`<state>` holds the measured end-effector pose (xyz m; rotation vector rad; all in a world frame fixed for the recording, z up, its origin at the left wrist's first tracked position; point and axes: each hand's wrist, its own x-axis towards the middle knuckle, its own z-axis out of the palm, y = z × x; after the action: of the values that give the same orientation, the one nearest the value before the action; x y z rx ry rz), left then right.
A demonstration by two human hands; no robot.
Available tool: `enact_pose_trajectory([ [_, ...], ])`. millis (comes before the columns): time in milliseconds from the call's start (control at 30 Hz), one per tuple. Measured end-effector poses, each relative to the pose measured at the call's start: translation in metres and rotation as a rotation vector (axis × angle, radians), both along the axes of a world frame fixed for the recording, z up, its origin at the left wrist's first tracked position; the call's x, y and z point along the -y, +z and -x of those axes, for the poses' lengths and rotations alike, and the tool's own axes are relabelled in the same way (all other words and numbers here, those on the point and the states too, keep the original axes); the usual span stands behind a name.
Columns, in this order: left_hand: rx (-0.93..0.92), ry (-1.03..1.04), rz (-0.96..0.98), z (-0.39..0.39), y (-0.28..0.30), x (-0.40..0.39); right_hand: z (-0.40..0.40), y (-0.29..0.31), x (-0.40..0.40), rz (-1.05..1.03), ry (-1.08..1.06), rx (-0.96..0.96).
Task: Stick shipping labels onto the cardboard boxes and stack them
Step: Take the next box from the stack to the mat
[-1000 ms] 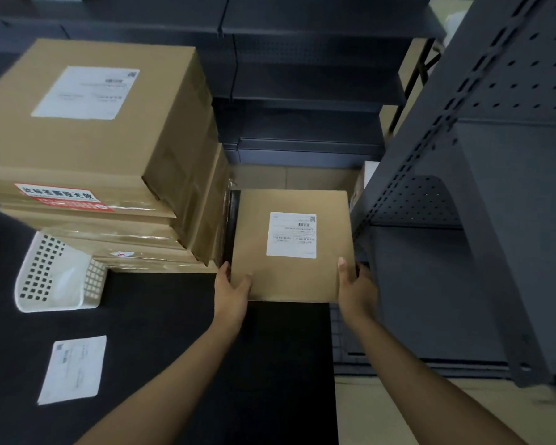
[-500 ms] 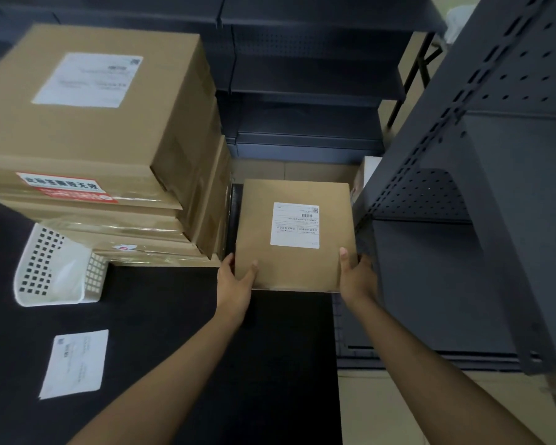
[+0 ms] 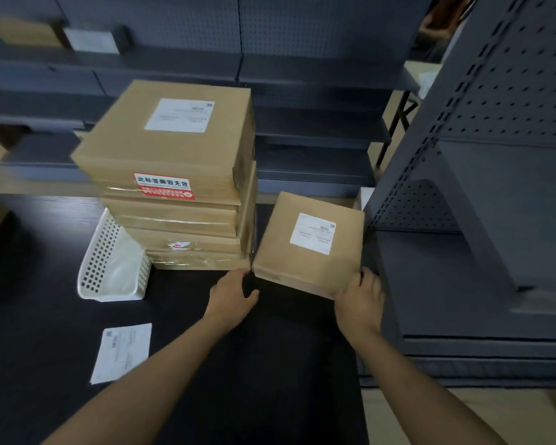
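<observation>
A flat cardboard box (image 3: pixel 289 252) with a white shipping label (image 3: pixel 313 233) lies skewed on the black table (image 3: pixel 254 364), right beside a tall stack of labelled cardboard boxes (image 3: pixel 174 162). My right hand (image 3: pixel 360 303) grips the box's near right corner, fingers curled over its edge. My left hand (image 3: pixel 231 297) lies just in front of the box's near left corner, fingers relaxed, holding nothing. A loose shipping label (image 3: pixel 121 351) lies flat on the table at the left.
A white perforated basket (image 3: pixel 106 268) leans against the foot of the stack. A grey metal pegboard shelf unit (image 3: pixel 469 220) stands close on the right of the box. Dark shelving (image 3: pixel 302 91) runs along the back.
The box has been pushed against the stack and now sits at an angle. My left hand has come off its left edge. The view has pulled back and swung left.
</observation>
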<state>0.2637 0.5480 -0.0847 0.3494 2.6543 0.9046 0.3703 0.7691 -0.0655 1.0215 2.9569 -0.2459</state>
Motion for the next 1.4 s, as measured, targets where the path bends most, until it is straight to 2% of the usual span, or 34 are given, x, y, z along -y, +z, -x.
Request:
enact_pose_trajectory([
  [100, -0.144, -0.141, 0.185, -0.01, 0.019, 0.021, -0.012, 0.014, 0.013, 0.007, 0.166, 0.034],
  [300, -0.292, -0.235, 0.351, -0.053, 0.054, 0.068, -0.03, 0.034, 0.072, 0.09, 0.43, 0.042],
  [533, -0.298, -0.162, 0.437, -0.106, 0.079, 0.15, -0.059, 0.049, 0.158, 0.083, 0.537, 0.006],
  [767, -0.272, -0.068, 0.514, -0.115, 0.082, 0.268, -0.049, 0.059, 0.267, 0.06, 0.631, 0.014],
  [1167, -0.228, 0.144, 0.541, -0.099, 0.09, 0.545, 0.028, 0.068, 0.55, -0.003, 0.926, 0.016],
  [1400, -0.189, 0.286, 0.582, -0.059, 0.081, 0.651, 0.09, 0.055, 0.67, 0.026, 1.047, 0.035],
])
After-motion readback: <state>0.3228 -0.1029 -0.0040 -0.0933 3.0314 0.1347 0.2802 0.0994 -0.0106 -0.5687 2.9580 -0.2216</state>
